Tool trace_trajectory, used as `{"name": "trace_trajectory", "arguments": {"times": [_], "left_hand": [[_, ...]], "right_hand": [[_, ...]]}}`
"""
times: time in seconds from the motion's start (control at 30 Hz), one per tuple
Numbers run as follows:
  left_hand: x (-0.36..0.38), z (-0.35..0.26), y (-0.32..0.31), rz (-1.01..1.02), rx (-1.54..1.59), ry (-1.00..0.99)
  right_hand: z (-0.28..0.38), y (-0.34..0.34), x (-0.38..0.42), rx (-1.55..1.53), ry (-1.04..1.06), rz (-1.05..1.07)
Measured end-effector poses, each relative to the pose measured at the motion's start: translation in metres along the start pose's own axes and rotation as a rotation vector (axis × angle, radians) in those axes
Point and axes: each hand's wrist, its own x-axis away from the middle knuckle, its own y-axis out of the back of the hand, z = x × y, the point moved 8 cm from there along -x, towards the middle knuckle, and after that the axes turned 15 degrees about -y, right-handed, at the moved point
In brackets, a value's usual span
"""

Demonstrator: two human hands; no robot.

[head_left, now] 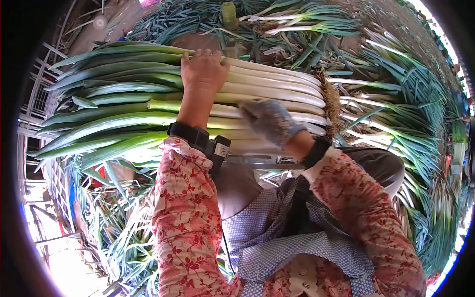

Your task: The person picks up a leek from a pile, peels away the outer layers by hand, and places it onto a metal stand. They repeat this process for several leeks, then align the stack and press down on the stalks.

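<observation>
A wide layer of long green onions [277, 91] lies side by side in front of me, leaves to the left, white stalks and roots [331, 104] to the right. My bare left hand [204, 72] rests across the far stalks where green turns white, its fingers apart and bent over the far edge. Over the white stalks nearer me is my right hand [269, 120] in a grey, stained glove. Its fingers point left and are smeared by motion, so I cannot tell whether they grip a stalk.
Loose green onions [415, 104] cover the ground at right, and a leaf heap [173, 24] lies at the back with a green cylindrical object [229, 16] beside it. More leaves and stalks [133, 232] lie at lower left. A white metal lattice [37, 104] stands along the left.
</observation>
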Motion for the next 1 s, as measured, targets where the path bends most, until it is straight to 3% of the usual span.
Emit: {"name": "trace_trajectory", "arguments": {"times": [0.13, 0.3, 0.37, 0.57, 0.73, 0.83, 1.0], "left_hand": [[0.000, 0.001, -0.002, -0.035, -0.010, -0.003], [0.003, -0.001, 0.003, -0.012, -0.031, -0.022], [0.004, -0.001, 0.003, -0.013, 0.012, -0.017], [0.004, 0.000, 0.005, -0.003, 0.030, 0.003], [0.003, 0.001, 0.003, -0.050, 0.045, -0.013], [0.019, -0.007, 0.028, -0.215, -0.054, -0.083], [0.068, -0.041, 0.065, -0.034, 0.225, -0.141]], "right_hand": [[-0.008, 0.001, -0.002, -0.354, -0.219, 0.124], [-0.099, 0.028, 0.021, -0.334, -0.374, 0.132], [-0.119, 0.058, 0.027, -0.160, -0.482, -0.044], [-0.165, 0.112, 0.056, 0.046, -0.396, -0.354], [-0.139, 0.106, 0.076, -0.027, -0.220, -0.219], [-0.157, 0.089, 0.076, 0.219, -0.204, -0.262], [-0.159, 0.095, 0.067, 0.024, -0.140, -0.276]]}}
